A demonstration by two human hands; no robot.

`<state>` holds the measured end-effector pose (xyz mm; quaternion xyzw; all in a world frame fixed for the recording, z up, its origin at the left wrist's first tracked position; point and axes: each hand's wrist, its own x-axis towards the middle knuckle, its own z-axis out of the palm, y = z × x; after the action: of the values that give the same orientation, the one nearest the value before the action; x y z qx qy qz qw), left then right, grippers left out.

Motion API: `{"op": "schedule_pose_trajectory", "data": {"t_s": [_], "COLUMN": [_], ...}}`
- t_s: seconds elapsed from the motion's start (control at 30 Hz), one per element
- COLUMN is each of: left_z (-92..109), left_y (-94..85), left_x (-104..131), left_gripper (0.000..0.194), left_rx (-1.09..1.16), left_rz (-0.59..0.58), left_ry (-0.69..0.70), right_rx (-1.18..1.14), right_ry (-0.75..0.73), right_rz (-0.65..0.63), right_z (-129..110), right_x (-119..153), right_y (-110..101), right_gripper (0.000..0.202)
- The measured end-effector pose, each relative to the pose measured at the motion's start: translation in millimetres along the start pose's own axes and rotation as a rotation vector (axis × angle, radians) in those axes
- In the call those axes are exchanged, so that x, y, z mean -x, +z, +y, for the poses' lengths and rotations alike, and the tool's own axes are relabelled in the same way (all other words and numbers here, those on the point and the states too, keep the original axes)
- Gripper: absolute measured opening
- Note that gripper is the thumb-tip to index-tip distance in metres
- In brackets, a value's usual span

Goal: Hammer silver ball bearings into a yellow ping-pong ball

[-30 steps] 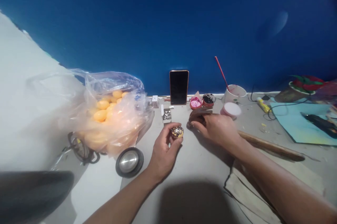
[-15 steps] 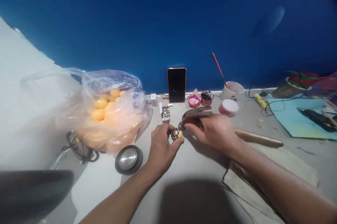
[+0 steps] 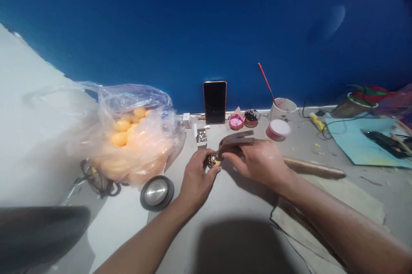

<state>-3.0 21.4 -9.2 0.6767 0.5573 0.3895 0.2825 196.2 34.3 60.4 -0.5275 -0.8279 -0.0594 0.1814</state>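
Note:
Between the thumb and fingers of my left hand (image 3: pixel 198 177) is a small yellow ball (image 3: pixel 213 161) with shiny metal studs on its upper side. My right hand (image 3: pixel 262 160) is closed around a claw hammer (image 3: pixel 234 141) near its head, and the wooden handle sticks out behind the hand to the right. The hammer's striking face is at the right edge of the studded ball, touching it or very close. Just beyond the left hand stands a small open box (image 3: pixel 201 137) of shiny metal studs.
To the left lies a clear plastic bag (image 3: pixel 138 154) of yellow balls, with a round metal-and-black lid (image 3: pixel 156 193) before it. A phone (image 3: pixel 215 102) leans on the blue wall. Two small tubs, a pink-white cup (image 3: pixel 278 130) and a paper cup (image 3: pixel 283 109) stand right of it. Cloth (image 3: pixel 331 218) lies at right.
The hammer head has moved left, onto or right up to the studded ball, which has tilted slightly in my left fingers. The whole view has shifted a little.

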Motion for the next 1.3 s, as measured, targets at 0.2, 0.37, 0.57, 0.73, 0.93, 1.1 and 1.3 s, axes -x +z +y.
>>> {"op": "schedule_pose_trajectory", "data": {"t_s": [0.2, 0.37, 0.57, 0.73, 0.93, 1.1, 1.3], "left_z": [-0.1, 4.7, 7.0, 5.2, -0.3, 1.6, 6.7], "left_y": [0.9, -0.4, -0.7, -0.5, 0.7, 1.9, 0.3], "left_x": [-0.2, -0.6, -0.4, -1.1, -1.1, -0.8, -2.3], "left_gripper": [0.034, 0.032, 0.030, 0.032, 0.040, 0.035, 0.026], "left_rx": [-0.050, 0.021, 0.005, -0.019, -0.006, -0.026, -0.023], "left_rz": [-0.005, -0.043, -0.042, -0.036, -0.041, -0.032, -0.057], "left_ry": [-0.022, -0.078, -0.159, -0.127, 0.109, 0.090, -0.058], "right_rx": [0.037, 0.034, -0.017, 0.006, -0.015, -0.004, 0.015], "right_ry": [0.008, 0.021, 0.022, 0.058, 0.040, 0.039, 0.030], "right_rz": [0.029, 0.002, -0.031, -0.032, -0.043, -0.001, 0.020], "right_z": [-0.4, -1.5, -2.9, -3.4, -1.9, 0.4, -1.0], "right_x": [-0.6, -0.1, -0.7, -1.7, -1.1, 0.3, 0.9], "right_y": [-0.4, -0.9, -3.5, -3.3, -2.7, 0.9, 0.8], "right_gripper": [0.034, 0.037, 0.031, 0.037, 0.034, 0.038, 0.038]}}
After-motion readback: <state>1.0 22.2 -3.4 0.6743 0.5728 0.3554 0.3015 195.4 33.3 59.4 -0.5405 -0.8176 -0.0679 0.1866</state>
